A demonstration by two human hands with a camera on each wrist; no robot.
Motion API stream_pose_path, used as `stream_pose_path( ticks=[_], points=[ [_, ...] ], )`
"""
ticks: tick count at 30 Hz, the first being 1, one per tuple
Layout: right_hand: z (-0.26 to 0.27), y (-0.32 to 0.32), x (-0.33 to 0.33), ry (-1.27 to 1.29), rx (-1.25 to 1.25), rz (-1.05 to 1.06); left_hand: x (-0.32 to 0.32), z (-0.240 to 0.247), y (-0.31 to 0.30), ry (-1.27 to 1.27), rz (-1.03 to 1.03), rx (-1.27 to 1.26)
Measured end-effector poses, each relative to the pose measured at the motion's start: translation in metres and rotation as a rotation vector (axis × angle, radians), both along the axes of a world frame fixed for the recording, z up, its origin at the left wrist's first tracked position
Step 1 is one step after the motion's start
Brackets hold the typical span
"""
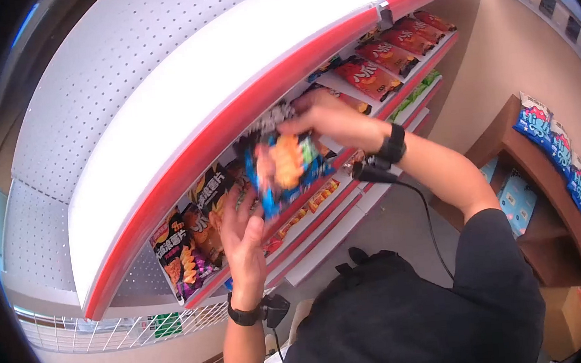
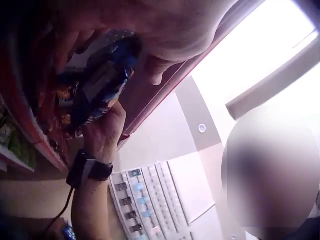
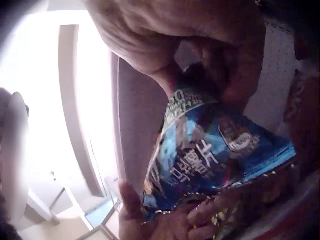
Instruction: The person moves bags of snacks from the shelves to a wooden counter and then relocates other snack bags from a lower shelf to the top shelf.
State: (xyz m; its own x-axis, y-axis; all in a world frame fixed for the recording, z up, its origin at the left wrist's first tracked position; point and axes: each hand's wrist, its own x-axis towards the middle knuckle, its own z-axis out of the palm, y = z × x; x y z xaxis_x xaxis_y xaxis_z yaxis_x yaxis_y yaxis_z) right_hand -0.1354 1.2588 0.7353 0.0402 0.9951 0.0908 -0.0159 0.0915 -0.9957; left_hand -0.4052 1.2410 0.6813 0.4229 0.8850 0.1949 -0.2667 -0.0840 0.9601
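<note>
A blue bag of potato chips [image 1: 264,196] hangs tilted in front of the snack shelf, blurred in the head view. My right hand [image 1: 341,123] pinches its upper end, and in the right wrist view the thumb and fingers are bunched on the top corner of the chip bag [image 3: 200,155]. My left hand [image 1: 245,251] is held up with spread fingers, close to the bag's lower end. Behind the left fingers stand dark chip bags [image 1: 208,189] on the same shelf. In the left wrist view the right hand [image 2: 106,130] shows beyond the bag.
A white upper shelf with a red edge [image 1: 241,96] overhangs the hands. Red snack bags [image 1: 368,78] lie along the right part of the shelf, with lower shelves below. A brown stand [image 1: 508,142] with blue bags is at the right. A cable [image 1: 426,214] runs from the right wrist camera.
</note>
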Motion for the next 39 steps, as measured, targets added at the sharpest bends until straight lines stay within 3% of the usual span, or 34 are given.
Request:
stream_pose_path(
  ticks=[2,6,8,11,12,13,14,15,20,23,26,27,33,36,38,39],
  points=[
    [-0.01,-0.01,-0.007,-0.131,-0.12,0.068,0.017,0.005,0.002,-0.164,-0.196,-0.168],
    [-0.008,-0.01,0.007,-0.247,-0.005,0.205,0.024,-0.014,0.007,-0.017,-0.161,-0.252],
    [0.004,0.003,0.037,-0.286,-0.156,0.133,0.032,-0.012,0.001,-0.048,-0.114,-0.231],
    [-0.011,0.053,0.109,-0.313,0.211,-0.275,0.029,-0.013,-0.006,-0.051,-0.15,-0.326],
    [-0.026,0.08,0.143,-0.531,0.334,-0.466,0.027,-0.017,-0.007,-0.055,-0.136,-0.321],
    [-0.029,0.103,0.178,-0.984,0.37,-0.534,0.024,-0.024,-0.008,-0.027,-0.157,-0.337],
    [-0.031,0.105,0.184,-0.546,0.536,-0.578,0.023,-0.028,-0.008,0.001,-0.176,-0.352],
    [-0.028,0.108,0.198,-0.712,0.446,-0.613,0.027,-0.028,-0.012,-0.022,-0.165,-0.344],
    [-0.028,0.16,0.206,-0.889,0.47,-0.561,0.032,-0.023,-0.027,-0.018,-0.079,-0.371],
    [-0.037,0.163,0.225,-1.033,0.46,-0.537,0.024,-0.031,-0.027,0.047,-0.165,-0.525],
    [-0.048,0.175,0.23,-1.188,0.451,-0.504,0.044,-0.024,-0.038,-0.003,-0.077,-0.434],
    [-0.053,0.178,0.233,-1.243,0.449,-0.493,0.046,-0.021,-0.04,-0.023,-0.092,-0.509],
    [-0.064,0.149,0.283,-1.591,0.421,-0.447,0.061,-0.023,-0.043,-0.024,-0.119,-0.529],
    [-0.057,0.127,0.267,-1.708,0.411,-0.445,0.069,-0.024,-0.049,-0.013,-0.142,-0.514],
    [-0.035,0.11,0.233,0.091,0.227,-0.424,0.069,-0.024,-0.055,0.0,-0.144,-0.509],
    [-0.039,0.116,0.243,0.082,0.231,-0.434,0.066,-0.024,-0.058,0.002,-0.199,-0.536]
  ],
)
